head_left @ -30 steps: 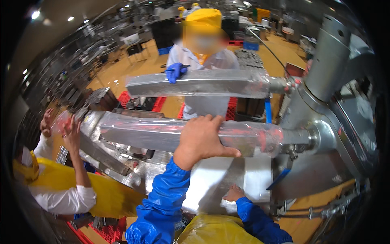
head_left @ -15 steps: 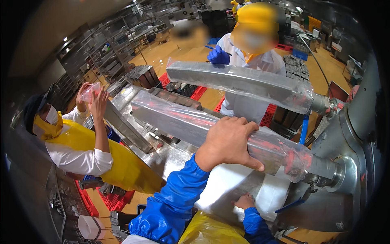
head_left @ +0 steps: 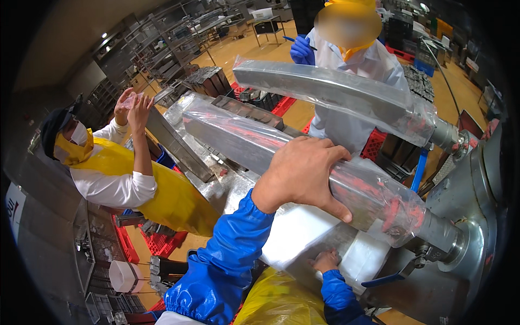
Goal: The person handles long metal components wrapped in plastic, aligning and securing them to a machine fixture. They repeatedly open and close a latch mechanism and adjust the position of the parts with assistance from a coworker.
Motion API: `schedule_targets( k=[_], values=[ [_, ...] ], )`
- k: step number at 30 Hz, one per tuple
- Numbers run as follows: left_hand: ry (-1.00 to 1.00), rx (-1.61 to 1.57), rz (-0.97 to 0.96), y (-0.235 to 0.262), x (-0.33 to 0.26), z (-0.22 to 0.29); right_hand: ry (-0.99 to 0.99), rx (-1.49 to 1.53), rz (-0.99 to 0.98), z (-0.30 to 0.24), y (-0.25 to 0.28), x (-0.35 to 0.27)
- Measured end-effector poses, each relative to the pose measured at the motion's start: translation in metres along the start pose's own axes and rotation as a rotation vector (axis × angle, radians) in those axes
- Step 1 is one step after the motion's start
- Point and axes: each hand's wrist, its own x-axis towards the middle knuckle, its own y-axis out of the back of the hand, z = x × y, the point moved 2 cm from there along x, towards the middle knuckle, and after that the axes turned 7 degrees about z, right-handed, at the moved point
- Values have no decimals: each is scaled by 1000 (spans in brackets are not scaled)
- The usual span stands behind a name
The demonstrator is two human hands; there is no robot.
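Mould [head_left: 238, 138], a long boxy steel one in clear plastic [head_left: 374, 181], sticks out from the pipe fitting [head_left: 441, 232] over the metal table [head_left: 230, 196]. Got my left hand [head_left: 303, 173] clasped across its top, thumb on the near side. My right hand [head_left: 326, 261] is low by my yellow apron [head_left: 281, 300], can't tell if it's gripping anything.

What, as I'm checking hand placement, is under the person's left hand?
A long metal piece with clear plastic and reddish smears; the spot the left hand covers cannot be seen.
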Motion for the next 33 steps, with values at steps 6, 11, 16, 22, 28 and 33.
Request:
schedule_targets(
  k=[6, 11, 16, 22, 28, 33],
  values=[
    [32, -10, -23, 2, 1, 2, 8, -32, -24, -1, 7, -1],
    [64, -2, -81, 5, 3, 3, 25, 20, -160, -1, 33, -8],
    [44, 10, -20, 5, 1, 5, 0, 40, -91, -3, 29, -6],
    [41, -3, -30, 5, 3, 9, 5, 31, -83, 2, 16, -1],
    [69, 12, -87, 9, 6, 13, 3, 19, -71, -1, 12, 0],
    [58, 13, -111, 7, 7, 13, -36, -5, -115, -10, 15, -3]
  ],
)
